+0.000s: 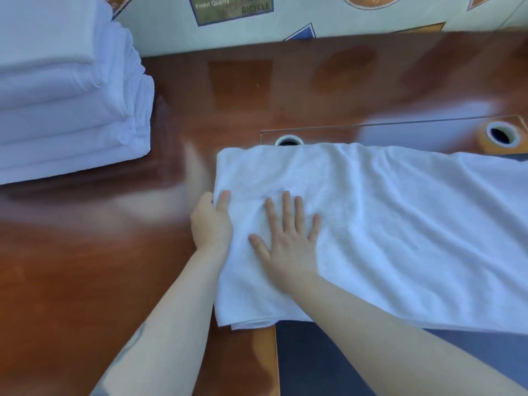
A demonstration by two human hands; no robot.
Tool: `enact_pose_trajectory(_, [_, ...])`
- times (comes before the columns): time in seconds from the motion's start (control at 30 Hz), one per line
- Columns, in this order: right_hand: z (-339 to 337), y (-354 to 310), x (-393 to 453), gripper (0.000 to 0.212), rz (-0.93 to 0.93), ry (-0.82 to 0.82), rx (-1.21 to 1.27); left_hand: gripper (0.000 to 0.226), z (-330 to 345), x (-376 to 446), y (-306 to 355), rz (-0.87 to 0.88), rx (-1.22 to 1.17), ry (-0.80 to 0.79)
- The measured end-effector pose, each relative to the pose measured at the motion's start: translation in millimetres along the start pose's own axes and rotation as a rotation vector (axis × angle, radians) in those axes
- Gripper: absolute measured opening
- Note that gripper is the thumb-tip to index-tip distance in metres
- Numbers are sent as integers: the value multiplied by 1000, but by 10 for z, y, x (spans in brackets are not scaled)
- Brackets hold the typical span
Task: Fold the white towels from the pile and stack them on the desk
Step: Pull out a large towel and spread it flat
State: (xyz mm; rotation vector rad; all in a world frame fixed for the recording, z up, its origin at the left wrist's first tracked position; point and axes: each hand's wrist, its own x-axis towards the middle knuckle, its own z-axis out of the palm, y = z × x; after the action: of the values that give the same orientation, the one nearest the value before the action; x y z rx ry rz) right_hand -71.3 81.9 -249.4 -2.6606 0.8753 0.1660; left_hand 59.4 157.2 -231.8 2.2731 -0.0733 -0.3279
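A white towel (400, 224) lies folded lengthwise across the brown desk (85, 267), running from the middle out past the right edge of the view. My left hand (211, 221) grips the towel's left edge, thumb on top and fingers tucked under. Just to its right, my right hand (285, 238) presses flat on the towel with the fingers spread. A stack of folded white towels (65, 104) stands at the far left of the desk.
A glass sheet (400, 126) covers the right part of the desk, with two cable holes, one (289, 140) at the towel's far edge and one (503, 135) at the right. A wall with printed pictures (314, 15) closes the back. A dark gap (314, 367) opens below the desk's near edge.
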Motion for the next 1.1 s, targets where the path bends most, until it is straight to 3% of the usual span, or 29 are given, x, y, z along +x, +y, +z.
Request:
enact_pose_trajectory(0.1, [-27,129,-24,77,18,-41,-64,37,4,-20,18,-3,54,68])
enact_pose_trajectory(0.2, [-77,339,-201,80,64,-45,-46,19,-7,-136,61,-2,111,101])
enact_pose_trajectory(0.23, [-98,426,-299,79,74,-36,-33,26,1,-220,85,49,123,131])
enact_pose_trajectory(0.3, [-148,637,-494,74,97,-13,-15,47,90,-479,162,308,177,179])
enact_pose_trajectory(0.33, [-173,756,-595,71,119,-3,-9,52,185,-669,208,472,228,138])
enact_pose_trajectory(0.4, [-237,1028,-777,64,194,18,17,59,454,-1108,303,713,343,-94])
enact_pose_trajectory(0.47, [-322,1347,-959,61,324,42,56,64,753,-1481,318,800,473,-338])
enact_pose_trajectory(0.53, [-429,1714,-1138,60,446,63,64,63,999,-1715,270,834,606,-440])
enact_pose_trajectory(0.67, [-678,2405,-1454,58,604,108,101,58,1267,-1864,387,840,669,-443])
enact_pose_trajectory(0.87, [-1230,3353,-1265,42,734,451,366,59,1760,-2099,937,904,752,-565])
enact_pose_trajectory(1.1, [-1733,4102,-116,61,747,396,811,64,2403,-2413,1396,798,697,-587])
